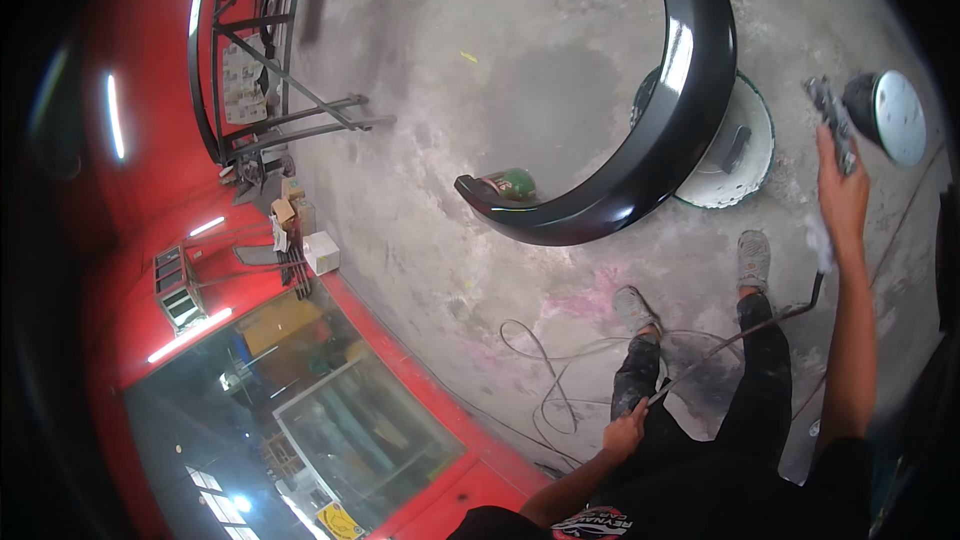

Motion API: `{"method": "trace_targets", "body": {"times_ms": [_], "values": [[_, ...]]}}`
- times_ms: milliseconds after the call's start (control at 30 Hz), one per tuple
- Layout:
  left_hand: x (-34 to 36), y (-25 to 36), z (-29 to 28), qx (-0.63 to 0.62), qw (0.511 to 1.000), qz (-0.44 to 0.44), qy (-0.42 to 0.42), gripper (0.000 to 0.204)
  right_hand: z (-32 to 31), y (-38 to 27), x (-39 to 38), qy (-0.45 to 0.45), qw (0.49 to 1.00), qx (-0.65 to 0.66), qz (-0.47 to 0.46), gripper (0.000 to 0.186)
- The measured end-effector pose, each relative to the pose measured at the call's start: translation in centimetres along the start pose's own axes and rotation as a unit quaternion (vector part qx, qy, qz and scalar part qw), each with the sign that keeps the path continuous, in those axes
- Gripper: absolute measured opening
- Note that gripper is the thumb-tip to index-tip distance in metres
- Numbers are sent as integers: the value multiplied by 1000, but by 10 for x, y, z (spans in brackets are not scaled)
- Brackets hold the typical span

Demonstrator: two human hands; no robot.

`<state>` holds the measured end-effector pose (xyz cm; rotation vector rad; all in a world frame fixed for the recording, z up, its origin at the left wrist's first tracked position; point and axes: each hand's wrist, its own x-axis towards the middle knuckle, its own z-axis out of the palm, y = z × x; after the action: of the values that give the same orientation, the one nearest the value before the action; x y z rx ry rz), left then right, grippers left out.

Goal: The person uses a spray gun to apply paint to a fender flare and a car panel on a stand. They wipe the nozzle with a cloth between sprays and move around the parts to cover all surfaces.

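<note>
- Head view, looking straight down: the left hand is low by the thigh, fingers curled tight around the air hose, pinching it where it runs up toward the tool.
- Hose climbs from that fist across the dark, paint-flecked trousers to the raised arm; more slack lies looped on the concrete floor just left of the grey shoes.
- Right hand is up high at the right side, closed firmly around the grip of a pneumatic disc sander; the round pale pad faces outward, touching nothing.
- My judgement on doing this well: keep the left fist feeding slack so the hose does not drag over the fresh gloss, and bring the pad in flat, not on its edge, with light, even pressure.
- Farther out, the glossy black car fender arches across the floor, well apart from the sander, resting partly over a white round tub; a green can sits at its lower tip.
- Farthest left, a black metal rack stands against the red wall, with small boxes on the floor below it.
</note>
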<state>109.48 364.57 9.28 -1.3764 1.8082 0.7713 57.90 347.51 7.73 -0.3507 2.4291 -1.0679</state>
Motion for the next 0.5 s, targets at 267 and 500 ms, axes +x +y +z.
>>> {"method": "trace_targets", "body": {"times_ms": [267, 500], "values": [[32, -74, 2, 53, 997, 53, 4, 33, 77, -17, -200, -196, 981, -12, 0, 55], [55, -177, -29, 47, 994, 68, 65, 32, 203, -41, -327, -270, 960, 18, -66, 44]]}}
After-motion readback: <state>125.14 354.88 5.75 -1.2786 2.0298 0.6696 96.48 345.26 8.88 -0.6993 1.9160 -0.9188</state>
